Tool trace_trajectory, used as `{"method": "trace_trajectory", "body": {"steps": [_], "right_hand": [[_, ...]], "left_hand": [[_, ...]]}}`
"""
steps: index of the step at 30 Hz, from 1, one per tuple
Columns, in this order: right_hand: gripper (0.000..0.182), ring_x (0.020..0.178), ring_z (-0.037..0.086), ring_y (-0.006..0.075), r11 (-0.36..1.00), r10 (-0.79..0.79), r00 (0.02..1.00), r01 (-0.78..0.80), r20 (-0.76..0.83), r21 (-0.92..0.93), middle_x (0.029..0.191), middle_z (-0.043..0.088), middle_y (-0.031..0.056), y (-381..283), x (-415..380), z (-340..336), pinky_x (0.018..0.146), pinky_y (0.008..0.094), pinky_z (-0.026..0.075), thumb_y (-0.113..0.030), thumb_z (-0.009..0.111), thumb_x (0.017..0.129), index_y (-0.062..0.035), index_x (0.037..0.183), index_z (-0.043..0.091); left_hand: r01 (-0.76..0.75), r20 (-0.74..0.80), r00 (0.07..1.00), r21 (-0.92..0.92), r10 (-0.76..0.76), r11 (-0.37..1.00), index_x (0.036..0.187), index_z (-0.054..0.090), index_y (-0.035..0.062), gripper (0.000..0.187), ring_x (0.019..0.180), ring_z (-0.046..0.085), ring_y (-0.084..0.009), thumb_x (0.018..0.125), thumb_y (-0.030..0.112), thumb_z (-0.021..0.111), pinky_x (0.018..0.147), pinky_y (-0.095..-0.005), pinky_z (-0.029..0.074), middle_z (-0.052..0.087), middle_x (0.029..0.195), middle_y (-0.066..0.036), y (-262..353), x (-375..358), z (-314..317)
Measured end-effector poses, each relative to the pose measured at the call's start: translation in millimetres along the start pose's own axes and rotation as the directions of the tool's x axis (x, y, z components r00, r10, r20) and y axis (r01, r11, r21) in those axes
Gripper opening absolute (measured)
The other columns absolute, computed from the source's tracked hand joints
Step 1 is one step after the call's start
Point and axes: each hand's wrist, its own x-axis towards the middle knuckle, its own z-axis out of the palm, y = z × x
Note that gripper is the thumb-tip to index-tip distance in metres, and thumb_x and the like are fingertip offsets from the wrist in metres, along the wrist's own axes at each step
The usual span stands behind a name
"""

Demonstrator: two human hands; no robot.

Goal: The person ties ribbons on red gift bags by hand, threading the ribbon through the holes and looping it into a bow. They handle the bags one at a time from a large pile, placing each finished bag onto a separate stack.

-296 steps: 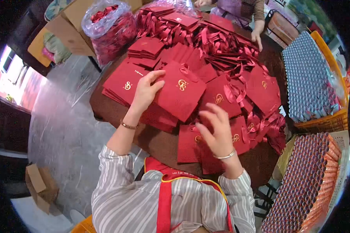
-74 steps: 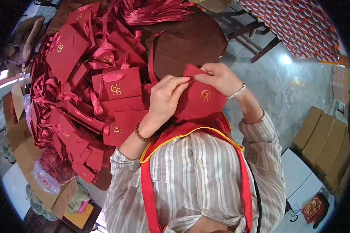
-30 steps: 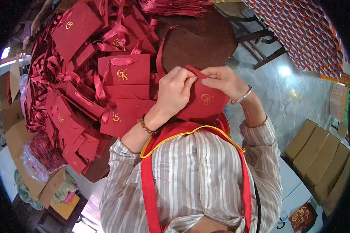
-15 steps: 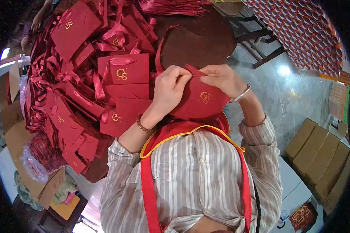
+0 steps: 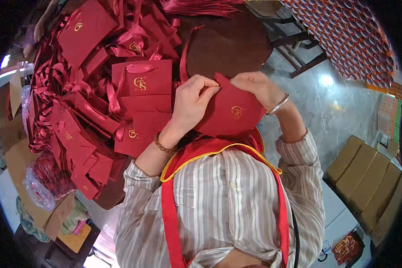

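Observation:
A dark red paper gift bag point(image 5: 225, 118) with gold letters on its front is held between my hands, just beyond my apron point(image 5: 201, 146). My left hand point(image 5: 191, 102) pinches the bag's upper left edge, thumb and forefinger pressed together. Its upper right edge is gripped in my right hand point(image 5: 258, 89), which wears a silver bangle. A red ribbon point(image 5: 183, 62) stands up beyond my left hand; where its lower end goes is hidden. Left of my left hand lie more red gift bags point(image 5: 152, 73) with the same gold lettering.
A heap of red bags and ribbons point(image 5: 71, 85) covers the left of the dark round table point(image 5: 228, 44). A bundle of red ribbon strands point(image 5: 201, 6) lies at its far edge. Cardboard boxes point(image 5: 364, 178) stand at right; rows of round containers point(image 5: 344, 40) fill the upper right.
My right hand has shifted slightly right along the bag's top edge, its fingers turned over more. The bag's top shows more between my hands. My left hand moved slightly left.

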Motion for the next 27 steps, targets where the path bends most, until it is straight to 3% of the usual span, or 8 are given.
{"method": "trace_trajectory", "body": {"steps": [5,7,10,13,15,18,22,27], "right_hand": [[0.025,0.068,0.055,0.0074,0.993,-0.024,0.999,0.020,-0.037,-0.117,0.078,0.063,0.0014,-3.9,-2.3,11.1,0.063,0.0227,0.044,-0.021,0.055,0.085,0.0025,0.090,0.063],[0.026,0.065,0.054,0.0085,0.924,-0.165,0.985,0.135,-0.053,-0.358,0.075,0.063,0.0040,3.2,1.4,10.2,0.061,0.0248,0.043,-0.022,0.056,0.084,0.0027,0.090,0.062],[0.025,0.065,0.053,0.0090,0.899,-0.190,0.976,0.130,-0.104,-0.418,0.070,0.062,0.0047,9.8,5.4,11.3,0.060,0.0263,0.043,-0.021,0.056,0.084,0.0026,0.090,0.062],[0.017,0.069,0.053,0.0035,0.933,-0.125,0.989,0.090,-0.078,-0.347,0.078,0.059,-0.0026,14.9,9.9,4.8,0.063,0.0194,0.043,-0.016,0.056,0.087,-0.0001,0.091,0.060],[0.018,0.070,0.053,0.0038,0.954,-0.099,0.994,0.083,-0.041,-0.288,0.079,0.060,-0.0020,10.0,9.4,1.9,0.064,0.0197,0.043,-0.016,0.056,0.087,0.0002,0.091,0.060],[0.018,0.072,0.055,0.0048,0.977,-0.066,0.998,0.067,0.014,-0.203,0.081,0.061,-0.0007,6.1,6.9,-2.4,0.066,0.0201,0.045,-0.016,0.056,0.087,0.0009,0.093,0.060],[0.018,0.074,0.058,0.0065,0.992,-0.013,0.999,0.019,0.045,-0.128,0.084,0.063,0.0013,-9.0,-0.3,6.8,0.068,0.0203,0.046,-0.014,0.056,0.087,0.0014,0.096,0.059],[0.016,0.072,0.056,0.0054,0.956,-0.062,0.998,0.050,-0.034,-0.289,0.082,0.062,-0.0005,5.3,7.4,6.8,0.065,0.0191,0.045,-0.013,0.056,0.087,0.0009,0.094,0.060]], "left_hand": [[0.002,-0.010,1.000,-0.031,-0.002,1.000,0.081,0.060,-0.0012,0.005,0.069,0.058,-0.0162,0.077,0.001,0.062,0.063,-0.0250,0.045,0.060,0.075,-0.010,6.5,-1.3,4.0],[-0.001,-0.007,1.000,-0.028,0.001,1.000,0.082,0.060,-0.0014,0.005,0.069,0.058,-0.0153,0.078,0.001,0.061,0.063,-0.0247,0.045,0.060,0.076,-0.009,5.7,-1.6,5.0],[0.059,-0.035,0.997,-0.089,-0.062,0.994,0.082,0.060,-0.0019,0.006,0.070,0.057,-0.0135,0.079,0.003,0.061,0.064,-0.0242,0.045,0.060,0.075,-0.008,2.9,-2.1,2.0],[0.074,-0.040,0.996,-0.101,-0.078,0.992,0.083,0.061,-0.0021,0.006,0.072,0.056,-0.0101,0.081,0.004,0.060,0.067,-0.0225,0.044,0.061,0.077,-0.005,-1.7,-3.7,-1.0],[0.192,-0.042,0.977,-0.238,-0.208,0.952,0.085,0.061,-0.0019,0.007,0.074,0.055,-0.0077,0.082,0.004,0.060,0.068,-0.0208,0.044,0.062,0.080,-0.003,-9.2,-4.7,1.2],[0.248,-0.005,0.966,-0.289,-0.260,0.925,0.086,0.062,-0.0017,0.008,0.076,0.055,-0.0064,0.083,0.005,0.059,0.069,-0.0198,0.043,0.062,0.082,-0.002,-5.9,-2.9,-3.9],[0.197,-0.012,0.979,-0.236,-0.205,0.952,0.087,0.062,-0.0018,0.008,0.075,0.055,-0.0066,0.082,0.005,0.060,0.069,-0.0198,0.043,0.062,0.081,-0.002,-7.1,-3.3,-0.2],[0.156,-0.029,0.985,-0.227,-0.167,0.961,0.086,0.062,-0.0012,0.007,0.075,0.055,-0.0069,0.082,0.004,0.061,0.069,-0.0199,0.043,0.062,0.080,-0.002,-8.5,-3.0,1.8]]}}
